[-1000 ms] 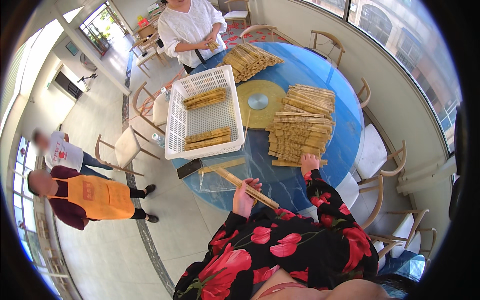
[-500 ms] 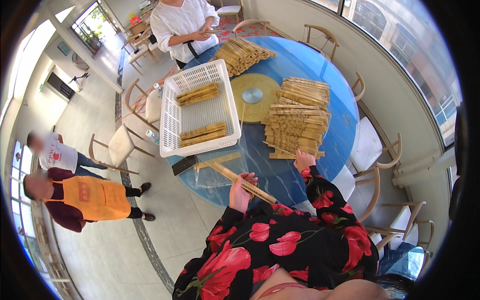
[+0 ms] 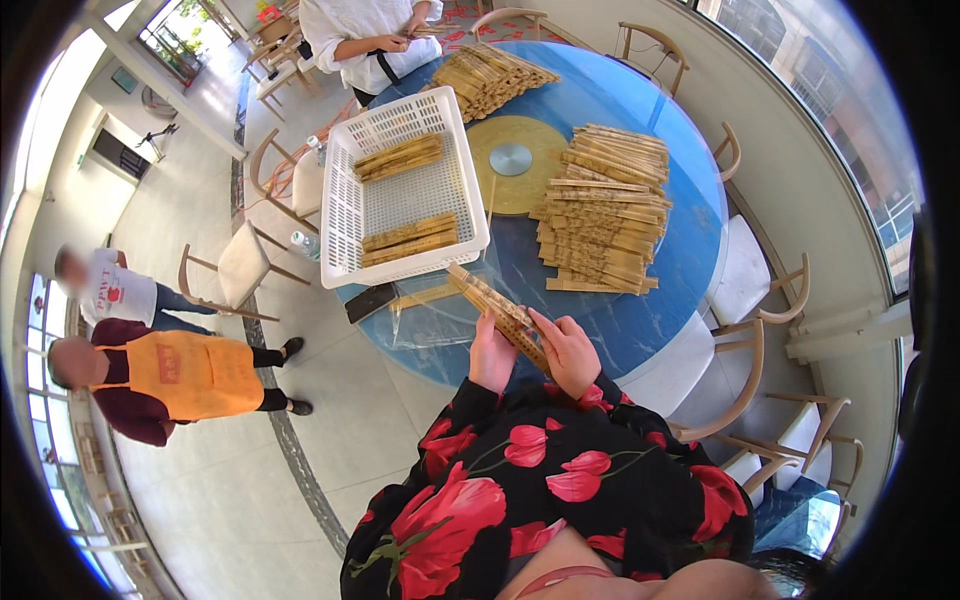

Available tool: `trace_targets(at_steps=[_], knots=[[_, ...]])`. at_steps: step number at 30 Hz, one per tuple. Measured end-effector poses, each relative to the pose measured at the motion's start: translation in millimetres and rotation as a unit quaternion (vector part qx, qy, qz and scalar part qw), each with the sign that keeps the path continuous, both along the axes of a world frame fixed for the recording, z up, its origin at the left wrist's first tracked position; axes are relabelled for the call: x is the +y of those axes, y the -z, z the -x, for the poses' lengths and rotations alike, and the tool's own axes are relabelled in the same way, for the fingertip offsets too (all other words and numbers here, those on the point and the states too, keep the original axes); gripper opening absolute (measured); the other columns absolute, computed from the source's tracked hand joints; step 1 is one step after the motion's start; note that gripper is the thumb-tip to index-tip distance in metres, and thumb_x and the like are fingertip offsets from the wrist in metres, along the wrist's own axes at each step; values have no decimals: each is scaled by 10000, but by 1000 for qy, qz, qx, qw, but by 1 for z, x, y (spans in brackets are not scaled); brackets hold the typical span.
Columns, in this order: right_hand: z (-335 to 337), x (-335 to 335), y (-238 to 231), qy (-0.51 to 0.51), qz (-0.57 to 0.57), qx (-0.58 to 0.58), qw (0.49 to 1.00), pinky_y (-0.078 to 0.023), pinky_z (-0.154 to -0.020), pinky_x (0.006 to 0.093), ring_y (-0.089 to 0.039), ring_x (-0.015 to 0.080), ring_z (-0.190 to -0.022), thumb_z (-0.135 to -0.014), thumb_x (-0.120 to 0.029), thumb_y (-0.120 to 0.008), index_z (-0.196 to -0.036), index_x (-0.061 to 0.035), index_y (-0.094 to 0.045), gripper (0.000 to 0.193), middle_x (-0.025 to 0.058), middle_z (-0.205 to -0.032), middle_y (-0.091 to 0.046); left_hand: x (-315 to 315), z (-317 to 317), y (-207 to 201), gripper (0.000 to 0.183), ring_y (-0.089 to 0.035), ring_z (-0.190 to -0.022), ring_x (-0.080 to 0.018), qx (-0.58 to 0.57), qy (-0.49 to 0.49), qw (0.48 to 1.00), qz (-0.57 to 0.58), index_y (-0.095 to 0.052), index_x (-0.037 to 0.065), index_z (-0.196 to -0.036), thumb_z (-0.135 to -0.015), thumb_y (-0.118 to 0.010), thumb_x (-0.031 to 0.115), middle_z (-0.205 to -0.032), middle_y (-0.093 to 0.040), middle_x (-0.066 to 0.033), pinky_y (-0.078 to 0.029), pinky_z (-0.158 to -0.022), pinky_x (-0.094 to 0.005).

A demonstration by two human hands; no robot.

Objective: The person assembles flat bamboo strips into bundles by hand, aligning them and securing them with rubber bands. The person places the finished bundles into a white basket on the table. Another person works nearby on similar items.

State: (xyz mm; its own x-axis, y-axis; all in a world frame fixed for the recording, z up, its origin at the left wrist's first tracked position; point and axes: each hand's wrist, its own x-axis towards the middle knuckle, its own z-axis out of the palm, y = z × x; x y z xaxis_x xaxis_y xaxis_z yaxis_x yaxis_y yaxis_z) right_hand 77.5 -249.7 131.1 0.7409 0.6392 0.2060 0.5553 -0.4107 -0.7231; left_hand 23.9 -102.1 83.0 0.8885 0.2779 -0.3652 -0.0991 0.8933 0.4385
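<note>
Close in front of my body, my left hand [image 3: 493, 356] is closed around the lower side of a few flat, yellowish bamboo strips [image 3: 490, 302] with dark markings. They slant up toward the far left. My right hand [image 3: 569, 358] grips the same strips from the right side, fingers over their near part. A large pile of similar strips [image 3: 605, 212] lies on the table beyond my right hand. Past my left hand stands a white plastic basket [image 3: 474, 215] with two bundles of strips inside, one at its far end and one at its near end.
The round blue table [image 3: 690, 250] has a gold turntable [image 3: 535, 195] in its middle. Another strip pile [image 3: 490, 80] lies at the far side, near a person in white. Clear plastic film [image 3: 430, 318] and a dark block [image 3: 370, 303] lie left. Wooden chairs surround the table.
My right hand has come from the right pile to the strips in my left hand and now grips them too. The held strips have swung steeper and sit farther right.
</note>
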Motion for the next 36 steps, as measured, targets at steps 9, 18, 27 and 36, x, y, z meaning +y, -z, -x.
trace_targets(at_steps=[9,18,27,36], knots=[[6,3,4,9,40,-39,998,-447,-727,366,-520,294,-790,-822,-93,-554,-1293,-116,-495,476,122,-850,-490,-7,-5,-2,356,-487,-1095,-230,-30,-57,998,-2,-396,83,-1247,-989,-376,327,-1158,-514,-111,-380,-975,-390],[4,10,-6,-21,55,-90,994,-434,-685,361,-498,278,-759,-811,-122,-577,-1271,-125,-522,463,101,-800,-464,-8,-8,2,304,-500,-1072,-248,-22,-47,998,-44,-407,72,-1203,-988,-387,286,-1108,-533,-109,-392,-960,-398],[-11,-8,15,-79,36,406,910,-430,-531,298,-544,167,-604,-892,-226,-564,-1059,-68,-521,234,71,-798,-565,-1,0,7,207,-515,-972,-215,-31,-71,997,-10,-458,78,-1090,-972,-436,246,-970,-526,-56,-408,-920,-395],[-55,-21,88,-170,-3,326,930,-456,-768,308,-577,208,-884,-920,-277,-518,-1049,-41,-595,279,87,-895,-603,2,12,23,167,-480,-816,-188,-26,-93,995,25,-468,92,-999,-961,-454,254,-872,-487,-40,-409,-841,-382]])
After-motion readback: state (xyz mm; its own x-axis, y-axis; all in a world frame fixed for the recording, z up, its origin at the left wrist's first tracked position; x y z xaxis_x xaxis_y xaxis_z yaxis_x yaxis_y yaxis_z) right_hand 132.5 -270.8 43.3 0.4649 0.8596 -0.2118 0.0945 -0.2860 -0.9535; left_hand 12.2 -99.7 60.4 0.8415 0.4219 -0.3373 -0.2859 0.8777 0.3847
